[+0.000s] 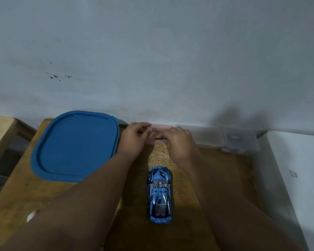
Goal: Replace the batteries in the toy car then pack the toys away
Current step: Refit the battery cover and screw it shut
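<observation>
— What have the hands got?

— Both grips close on a small pink case [159,132] at the wall: left hand [134,137] pinching its left end, right hand [179,142] curled over its right. Likely fetching batteries or a tool; opening it comes next.

— And the toy car [159,194]?

— At 6 o'clock of the case, upright on the table [225,178], untouched. Blue lid [74,145] at 9 o'clock, clear boxes [225,140] at 3; nothing blocks.

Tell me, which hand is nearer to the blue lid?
Left. The left hand is just beside the blue lid's right edge; the right hand is farther right, across the pink box.
</observation>
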